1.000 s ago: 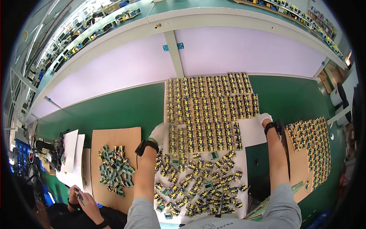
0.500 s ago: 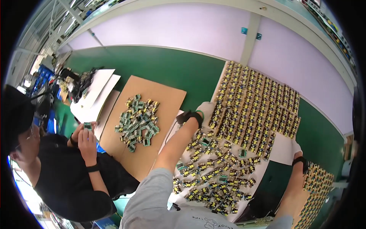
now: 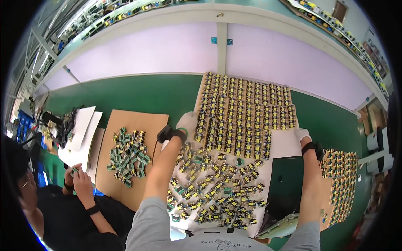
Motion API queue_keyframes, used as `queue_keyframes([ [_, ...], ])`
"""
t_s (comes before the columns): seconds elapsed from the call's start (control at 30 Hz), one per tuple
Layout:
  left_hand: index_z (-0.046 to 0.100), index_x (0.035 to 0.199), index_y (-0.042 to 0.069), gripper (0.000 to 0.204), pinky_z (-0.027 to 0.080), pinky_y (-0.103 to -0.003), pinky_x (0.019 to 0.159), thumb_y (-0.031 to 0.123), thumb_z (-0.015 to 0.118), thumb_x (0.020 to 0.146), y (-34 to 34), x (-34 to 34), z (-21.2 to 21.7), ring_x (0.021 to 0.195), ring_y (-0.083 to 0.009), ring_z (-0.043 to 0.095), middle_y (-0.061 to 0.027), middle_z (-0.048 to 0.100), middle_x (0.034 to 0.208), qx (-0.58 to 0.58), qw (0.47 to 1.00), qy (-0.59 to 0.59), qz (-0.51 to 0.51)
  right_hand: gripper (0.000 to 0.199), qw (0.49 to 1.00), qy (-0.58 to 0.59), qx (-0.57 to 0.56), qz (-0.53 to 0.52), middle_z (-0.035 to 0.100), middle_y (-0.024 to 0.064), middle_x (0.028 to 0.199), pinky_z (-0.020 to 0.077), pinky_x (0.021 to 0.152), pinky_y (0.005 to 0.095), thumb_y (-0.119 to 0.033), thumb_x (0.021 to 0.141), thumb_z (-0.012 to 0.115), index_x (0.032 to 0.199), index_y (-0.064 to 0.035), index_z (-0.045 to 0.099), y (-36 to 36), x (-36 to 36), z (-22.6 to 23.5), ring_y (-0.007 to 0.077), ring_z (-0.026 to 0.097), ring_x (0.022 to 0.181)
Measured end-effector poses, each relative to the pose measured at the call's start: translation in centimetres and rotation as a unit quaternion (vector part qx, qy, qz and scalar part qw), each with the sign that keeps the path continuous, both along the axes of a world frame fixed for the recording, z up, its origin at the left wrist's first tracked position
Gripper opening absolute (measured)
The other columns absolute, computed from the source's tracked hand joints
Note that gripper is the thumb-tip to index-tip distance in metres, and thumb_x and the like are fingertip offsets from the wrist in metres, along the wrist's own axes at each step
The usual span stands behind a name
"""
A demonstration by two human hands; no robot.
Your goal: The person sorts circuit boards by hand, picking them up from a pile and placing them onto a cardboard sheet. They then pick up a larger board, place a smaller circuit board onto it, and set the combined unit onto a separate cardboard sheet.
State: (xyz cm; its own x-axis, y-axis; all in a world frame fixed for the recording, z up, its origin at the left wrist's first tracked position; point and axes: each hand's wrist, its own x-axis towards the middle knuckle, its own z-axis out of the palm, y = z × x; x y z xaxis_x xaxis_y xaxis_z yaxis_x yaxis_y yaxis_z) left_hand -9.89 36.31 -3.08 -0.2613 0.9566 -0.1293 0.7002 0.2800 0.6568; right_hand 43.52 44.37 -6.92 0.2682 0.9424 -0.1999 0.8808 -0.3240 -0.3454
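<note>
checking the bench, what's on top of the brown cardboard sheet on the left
A loose pile of small green circuit boards lies on the cardboard sheet. Whatever sits under the pile is covered.

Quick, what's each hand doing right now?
Left hand: gloved, resting on the rows of small circuit boards; grip cannot be told.
Right hand: gloved, on the white sheet; cannot be told.

- Two small square stickers (image 3: 220, 41), teal-blue, side by side on the pale lilac wall panel, either side of the white upright post.
- Flat brown cardboard sheet (image 3: 136, 119) on the green tabletop, left of centre.
- No screens or signs discernible.
</note>
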Motion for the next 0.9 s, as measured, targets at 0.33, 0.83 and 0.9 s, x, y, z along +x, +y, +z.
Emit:
queue_keyframes([
  [0.33,0.06,0.104,-0.003,0.042,0.042,-0.043,0.087,0.031,0.039,0.091,-0.6,-1.3,3.3,0.101,-0.0417,0.055,-0.0245,0.061,0.104,-0.011,1.0,-0.018,-0.022,0.042,0.998,0.02,-0.045,-0.029,0.063,0.0222,0.101,0.0459,0.081,0.0403,-0.033,0.085,0.047,0.098,0.003,0.064,-3.1,-3.2,4.5,0.0368,0.059,0.099],
  [0.83,0.058,0.091,-0.005,0.042,0.042,-0.043,0.079,0.033,0.04,0.089,-1.3,-0.7,8.5,0.091,-0.0453,0.054,-0.0275,0.059,0.09,-0.07,0.997,-0.014,0.014,0.036,0.996,0.054,-0.072,-0.015,0.064,0.0227,0.099,0.0458,0.08,0.0391,-0.025,0.083,0.051,0.096,0.0053,0.064,-2.6,-3.7,7.7,0.0373,0.059,0.099],
  [0.9,0.058,0.088,-0.005,0.041,0.043,-0.043,0.076,0.033,0.042,0.088,-1.4,0.9,10.3,0.087,-0.0458,0.054,-0.0275,0.059,0.086,-0.034,0.999,0.001,-0.002,0.036,0.998,0.005,-0.07,-0.002,0.062,0.0252,0.097,0.0475,0.078,0.0405,-0.028,0.081,0.052,0.089,0.0055,0.065,-2.0,-2.9,8.3,0.0379,0.059,0.098],
])
